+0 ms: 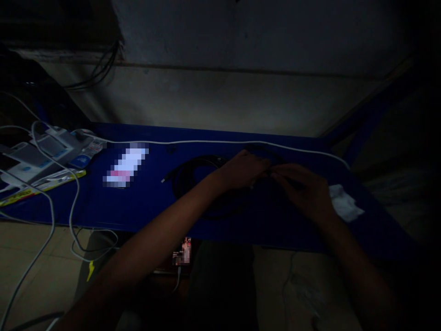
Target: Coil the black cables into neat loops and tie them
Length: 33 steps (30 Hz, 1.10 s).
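Observation:
A coiled black cable [179,177] lies on the blue bench [151,209], a metal plug [163,180] sticking out at its left side. My left hand [241,170] reaches over the coil with its fingers closed. Just right of it, my right hand [305,186] pinches with thumb and fingers. Their fingertips almost meet, and both seem to grip a dark stretch of the black cable; the dim light hides its exact shape there.
A phone with a lit, blurred screen [127,165] lies left of the coil. A white power strip [44,154], white cords and a yellow-edged wrapper [44,186] fill the left end. Crumpled white paper [344,202] sits at right. Another lit screen [182,251] shows below the bench edge.

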Available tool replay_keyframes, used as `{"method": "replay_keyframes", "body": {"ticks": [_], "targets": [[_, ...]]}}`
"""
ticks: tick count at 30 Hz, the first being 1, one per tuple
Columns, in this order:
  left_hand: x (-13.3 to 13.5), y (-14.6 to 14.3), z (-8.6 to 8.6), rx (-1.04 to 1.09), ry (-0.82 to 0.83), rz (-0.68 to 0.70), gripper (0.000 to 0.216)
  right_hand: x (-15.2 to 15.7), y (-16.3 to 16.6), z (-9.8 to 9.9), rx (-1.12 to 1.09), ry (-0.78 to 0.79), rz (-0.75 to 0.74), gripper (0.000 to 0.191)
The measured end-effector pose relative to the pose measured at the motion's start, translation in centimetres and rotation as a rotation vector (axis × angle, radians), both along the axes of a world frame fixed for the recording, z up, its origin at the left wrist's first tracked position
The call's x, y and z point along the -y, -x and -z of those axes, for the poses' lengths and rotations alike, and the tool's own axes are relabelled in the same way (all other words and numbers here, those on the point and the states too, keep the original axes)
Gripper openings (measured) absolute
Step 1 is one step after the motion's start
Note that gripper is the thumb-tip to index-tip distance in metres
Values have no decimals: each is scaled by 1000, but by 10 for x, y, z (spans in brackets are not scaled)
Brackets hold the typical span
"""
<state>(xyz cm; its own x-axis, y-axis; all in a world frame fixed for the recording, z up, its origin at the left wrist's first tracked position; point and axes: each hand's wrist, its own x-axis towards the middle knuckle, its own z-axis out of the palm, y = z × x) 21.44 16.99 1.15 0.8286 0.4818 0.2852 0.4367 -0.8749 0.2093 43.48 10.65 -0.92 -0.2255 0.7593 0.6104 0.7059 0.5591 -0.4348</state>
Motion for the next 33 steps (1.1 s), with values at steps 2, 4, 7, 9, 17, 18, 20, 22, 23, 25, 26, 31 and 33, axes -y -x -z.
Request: {"method": "replay_keyframes", "body": {"ticks": [2,4,7,9,17,18,20,22,23,25,26,31,33], "targets": [[1,1,-2,36,16,-1,24,1,3,-2,-23,-17,19,8],[2,3,-5,63,29,7,27,1,4,-4,-52,-33,33,8],[3,4,-8,66,36,23,28,0,5,-5,-90,-39,31,9],[3,5,-10,65,40,27,27,-1,3,-6,-98,-13,21,9],[5,5,-13,66,79,39,30,2,1,-8,-112,68,33,10],[4,5,-12,71,79,39,30,2,1,-9,-111,77,28,11],[4,5,-10,74,81,35,30,2,0,-9,-110,93,19,12],[4,5,-8,70,87,30,30,0,-1,-7,-106,113,6,13],[4,5,-8,66,92,30,30,-1,-1,-7,-101,123,0,13],[4,5,-8,59,103,33,29,-3,-3,-5,-92,132,-11,14],[5,5,-9,59,109,33,28,-4,-4,-4,-88,134,-16,14],[8,4,-12,66,123,15,28,-3,-2,-6,-86,130,-27,13],[8,3,-13,61,123,7,29,-1,0,-8,-86,124,-19,12]]}}
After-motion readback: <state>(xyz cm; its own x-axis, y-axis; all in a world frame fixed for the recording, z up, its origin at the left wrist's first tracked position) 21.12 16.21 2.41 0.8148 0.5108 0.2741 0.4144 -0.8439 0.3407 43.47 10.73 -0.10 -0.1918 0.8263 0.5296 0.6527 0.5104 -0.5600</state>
